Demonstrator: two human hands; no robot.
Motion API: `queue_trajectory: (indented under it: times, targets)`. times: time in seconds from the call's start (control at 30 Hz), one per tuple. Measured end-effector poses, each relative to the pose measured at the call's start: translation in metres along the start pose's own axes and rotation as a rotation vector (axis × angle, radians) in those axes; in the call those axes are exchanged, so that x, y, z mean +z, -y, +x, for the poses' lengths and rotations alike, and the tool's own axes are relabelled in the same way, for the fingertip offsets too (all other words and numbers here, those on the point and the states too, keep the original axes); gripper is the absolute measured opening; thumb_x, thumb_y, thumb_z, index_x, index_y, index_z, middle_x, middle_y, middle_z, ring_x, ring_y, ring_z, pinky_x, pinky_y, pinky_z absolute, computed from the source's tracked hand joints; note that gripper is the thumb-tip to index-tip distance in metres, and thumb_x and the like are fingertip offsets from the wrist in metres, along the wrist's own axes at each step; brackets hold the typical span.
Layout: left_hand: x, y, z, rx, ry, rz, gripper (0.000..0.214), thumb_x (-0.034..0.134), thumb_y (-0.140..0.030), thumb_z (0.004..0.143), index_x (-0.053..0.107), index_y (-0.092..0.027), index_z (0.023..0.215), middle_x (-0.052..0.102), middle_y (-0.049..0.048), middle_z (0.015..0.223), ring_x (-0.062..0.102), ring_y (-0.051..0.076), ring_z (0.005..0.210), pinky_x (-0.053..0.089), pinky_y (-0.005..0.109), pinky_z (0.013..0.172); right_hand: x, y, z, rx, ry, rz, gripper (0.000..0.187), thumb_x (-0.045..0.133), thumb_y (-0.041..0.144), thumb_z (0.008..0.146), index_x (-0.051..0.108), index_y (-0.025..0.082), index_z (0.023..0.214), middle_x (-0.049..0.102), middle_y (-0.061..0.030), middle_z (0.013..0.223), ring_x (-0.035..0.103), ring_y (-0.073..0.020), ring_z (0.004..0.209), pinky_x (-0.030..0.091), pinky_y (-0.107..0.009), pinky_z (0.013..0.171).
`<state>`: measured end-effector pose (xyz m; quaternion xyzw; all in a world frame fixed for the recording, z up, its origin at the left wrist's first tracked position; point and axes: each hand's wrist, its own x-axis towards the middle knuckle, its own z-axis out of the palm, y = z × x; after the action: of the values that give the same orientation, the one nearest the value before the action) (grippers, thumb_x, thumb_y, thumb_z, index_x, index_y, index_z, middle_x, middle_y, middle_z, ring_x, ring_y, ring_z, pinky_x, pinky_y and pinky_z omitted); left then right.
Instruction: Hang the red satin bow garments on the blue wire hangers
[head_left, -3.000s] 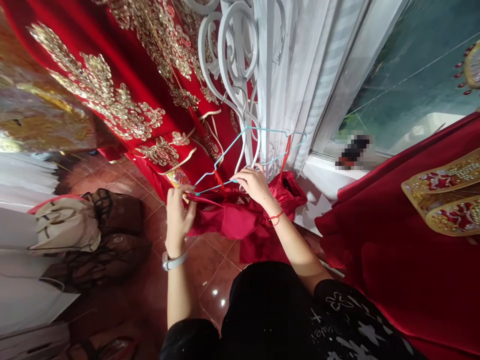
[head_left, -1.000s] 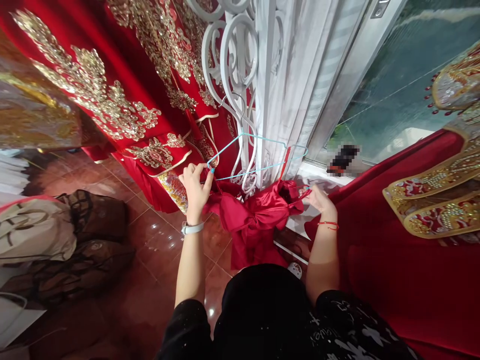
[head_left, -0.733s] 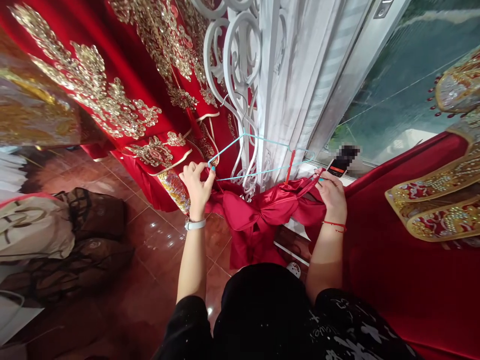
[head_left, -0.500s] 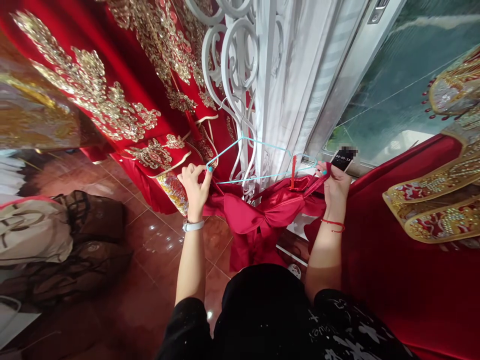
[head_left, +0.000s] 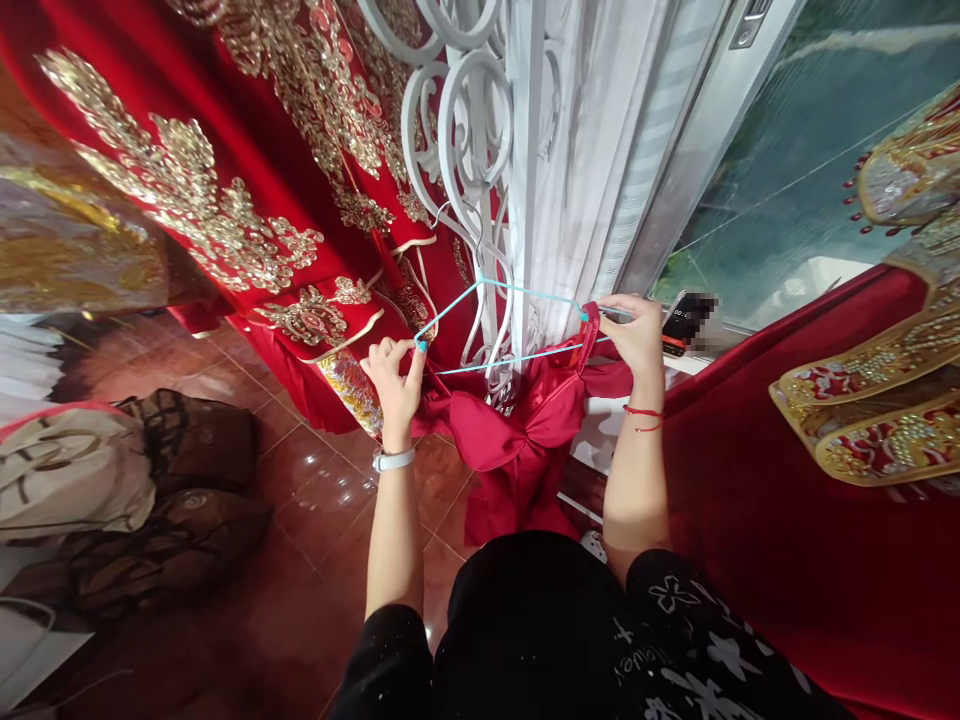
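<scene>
A light blue wire hanger (head_left: 510,290) hangs by its hook from a white ornate metal grille (head_left: 469,150). A plain red satin garment (head_left: 517,425) droops below the hanger. My left hand (head_left: 394,372) pinches the hanger's left end together with the red cloth there. My right hand (head_left: 636,332) holds the garment's strap (head_left: 589,335) at the hanger's right end. The left wrist bears a white band, the right a red string.
A red gown with gold embroidery (head_left: 225,200) hangs at the left, another red embroidered gown (head_left: 840,440) at the right. White curtain (head_left: 592,150) and a glass door (head_left: 810,150) stand behind. A phone (head_left: 679,325) lies on the sill. Bags (head_left: 127,480) sit on the tiled floor.
My right hand moved from the hanger's middle down to the right, took the garment's strap and lifted it up to the hanger's right end. My left hand stayed at the left end.
</scene>
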<state>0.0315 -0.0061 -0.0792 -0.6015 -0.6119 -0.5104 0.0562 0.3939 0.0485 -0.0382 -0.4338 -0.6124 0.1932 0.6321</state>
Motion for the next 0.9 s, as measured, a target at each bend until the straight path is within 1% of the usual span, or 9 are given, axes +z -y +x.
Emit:
queue_trajectory:
  times: [0.17,0.27,0.37,0.43,0.5,0.6,0.7,0.8,0.9]
  targets:
    - [0.001,-0.002,-0.003,0.000,0.010,0.020,0.039,0.054,-0.058,0.100,0.072,-0.024,0.094,0.059,0.0071,0.088,0.056,0.029,0.093,0.042,0.056,0.099,-0.003,0.005,-0.010,-0.083,0.085,-0.065,0.031,0.074,0.011,0.069,0.078,0.026,0.096,0.076,-0.0044,0.105,0.070,-0.0242,0.107,0.051,-0.049,0.114]
    - [-0.003,-0.003,-0.003,0.012,0.030,0.029,0.036,0.055,-0.056,0.100,0.073,-0.025,0.099,0.060,0.0072,0.088,0.058,0.030,0.092,0.045,0.057,0.099,0.007,0.014,-0.023,-0.169,-0.086,-0.071,0.049,0.067,0.013,0.075,0.070,0.030,0.121,0.068,-0.0081,0.132,0.061,-0.0255,0.131,0.043,-0.047,0.123]
    - [-0.012,0.005,-0.009,0.018,0.020,-0.034,0.037,0.061,-0.057,0.096,0.071,-0.027,0.114,0.064,0.0095,0.104,0.062,0.029,0.103,0.048,0.055,0.104,0.033,0.027,-0.040,-0.233,-0.217,0.022,0.030,0.061,0.017,0.081,0.069,0.025,0.109,0.071,-0.0083,0.114,0.067,-0.0243,0.116,0.052,-0.045,0.113]
    - [-0.020,0.018,-0.018,-0.035,-0.013,-0.140,0.049,0.066,-0.059,0.093,0.063,-0.028,0.131,0.064,0.0115,0.122,0.062,0.028,0.117,0.050,0.050,0.107,0.056,0.037,-0.052,-0.234,-0.121,0.078,0.016,0.057,0.016,0.084,0.069,0.023,0.093,0.073,-0.0055,0.096,0.071,-0.0228,0.098,0.059,-0.042,0.098]
    - [-0.026,0.033,-0.031,-0.116,0.028,-0.245,0.061,0.067,-0.063,0.090,0.056,-0.029,0.139,0.064,0.0124,0.131,0.063,0.028,0.125,0.052,0.046,0.108,0.083,0.045,-0.060,-0.198,0.090,0.114,0.019,0.056,0.015,0.088,0.071,0.024,0.094,0.077,-0.0045,0.096,0.072,-0.0229,0.095,0.060,-0.041,0.094]
    - [-0.033,0.051,-0.049,-0.193,0.176,-0.333,0.063,0.066,-0.069,0.087,0.061,-0.025,0.133,0.070,0.0130,0.125,0.068,0.029,0.121,0.055,0.047,0.106,0.133,0.054,-0.067,-0.157,0.421,0.120,0.033,0.059,0.015,0.093,0.073,0.026,0.121,0.078,-0.0059,0.119,0.072,-0.0238,0.116,0.055,-0.043,0.109]
    - [-0.036,0.055,-0.059,-0.200,0.193,-0.353,0.061,0.067,-0.070,0.085,0.065,-0.023,0.124,0.073,0.0139,0.122,0.071,0.029,0.116,0.058,0.048,0.102,0.181,0.062,-0.069,-0.132,0.667,0.037,0.043,0.069,0.019,0.095,0.068,0.026,0.137,0.074,-0.0082,0.136,0.068,-0.0250,0.130,0.048,-0.042,0.117]
    - [-0.038,0.052,-0.062,-0.207,0.105,-0.293,0.055,0.067,-0.068,0.086,0.069,-0.021,0.115,0.075,0.0140,0.114,0.074,0.029,0.108,0.061,0.049,0.096,0.208,0.067,-0.073,-0.070,0.721,-0.062,0.031,0.066,0.025,0.101,0.071,0.021,0.131,0.080,-0.0097,0.123,0.075,-0.0255,0.115,0.051,-0.040,0.108]
    - [-0.044,0.048,-0.058,-0.257,-0.013,-0.264,0.050,0.066,-0.065,0.087,0.072,-0.019,0.105,0.076,0.0116,0.099,0.076,0.030,0.097,0.063,0.050,0.089,0.212,0.068,-0.078,-0.040,0.682,-0.061,0.019,0.062,0.025,0.104,0.077,0.020,0.116,0.083,-0.0072,0.111,0.078,-0.0227,0.103,0.054,-0.035,0.098]
